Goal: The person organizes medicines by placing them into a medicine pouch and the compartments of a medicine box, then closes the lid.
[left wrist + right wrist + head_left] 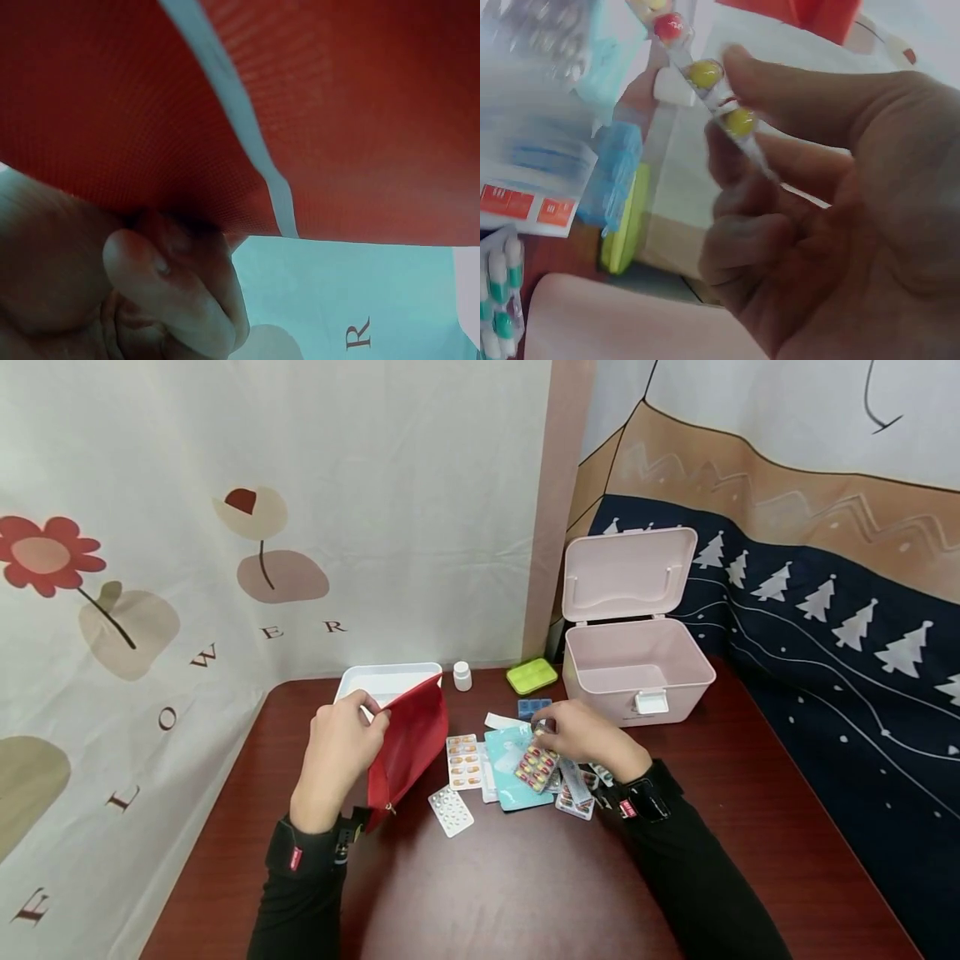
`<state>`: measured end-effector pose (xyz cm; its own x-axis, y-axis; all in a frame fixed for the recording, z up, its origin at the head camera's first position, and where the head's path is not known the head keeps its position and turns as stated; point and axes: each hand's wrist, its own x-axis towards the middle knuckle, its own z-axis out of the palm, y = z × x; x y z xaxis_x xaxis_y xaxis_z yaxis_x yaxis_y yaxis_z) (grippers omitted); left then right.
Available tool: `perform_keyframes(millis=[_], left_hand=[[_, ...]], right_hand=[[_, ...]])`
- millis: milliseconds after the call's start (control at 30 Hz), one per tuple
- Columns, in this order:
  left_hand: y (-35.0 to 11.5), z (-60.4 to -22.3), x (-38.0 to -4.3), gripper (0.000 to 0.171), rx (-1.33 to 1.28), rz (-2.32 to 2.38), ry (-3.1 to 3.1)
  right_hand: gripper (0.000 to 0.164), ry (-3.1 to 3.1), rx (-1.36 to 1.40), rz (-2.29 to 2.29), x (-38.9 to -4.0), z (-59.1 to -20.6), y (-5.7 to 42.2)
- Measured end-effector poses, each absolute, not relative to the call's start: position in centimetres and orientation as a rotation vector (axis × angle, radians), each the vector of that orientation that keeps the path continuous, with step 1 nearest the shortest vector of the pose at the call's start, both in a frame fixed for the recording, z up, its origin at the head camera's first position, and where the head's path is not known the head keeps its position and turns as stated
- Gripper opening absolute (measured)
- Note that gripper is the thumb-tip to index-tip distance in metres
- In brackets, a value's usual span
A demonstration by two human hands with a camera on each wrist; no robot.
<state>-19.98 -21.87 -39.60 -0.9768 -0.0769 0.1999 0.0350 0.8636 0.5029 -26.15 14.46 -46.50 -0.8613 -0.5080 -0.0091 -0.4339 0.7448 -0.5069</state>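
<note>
A red zip pouch (411,735) stands tilted up in my left hand (341,752), pinched by its upper edge. In the left wrist view its red fabric (375,135) with a pale strip fills most of the picture. My right hand (585,737) pinches a blister pack of red and yellow capsules (537,768) above a light blue packet (504,752). Seen from the right wrist, thumb and fingers grip the pack's edge (704,73). Under and beside it lie more blister packs, among them an orange one (464,762) and a white one (451,812).
A pink lidded box (637,672) stands with its lid up at the back right. Along the back are a white tray (386,677), a white bottle (462,677), a green case (532,676) and a blue pill case (534,707). Curtains hang behind the brown table (525,885).
</note>
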Motion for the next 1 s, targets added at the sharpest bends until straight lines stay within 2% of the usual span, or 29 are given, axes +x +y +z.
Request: perform_keyframes(millis=[100, 200, 700, 1000], left_hand=[[-21.9, -39.5, -20.0, 0.014, 0.023, -0.766, -2.825], [-21.9, -39.4, -20.0, 0.015, 0.007, -0.750, -2.826], [-21.6, -39.5, -20.0, 0.022, 0.011, -0.773, -2.805], [-21.3, -39.7, -20.0, 0.022, 0.001, -0.756, -2.770]], right_hand=[[0.017, 2.837, -0.773, -0.840, -26.1, -46.2, 14.5], [0.013, 2.866, -0.731, -0.931, -26.0, -46.0, 14.4], [0.018, 2.620, -0.429, -1.489, -24.1, -43.9, 12.7], [0.028, 2.342, -0.376, -1.749, -22.3, -42.9, 8.4]])
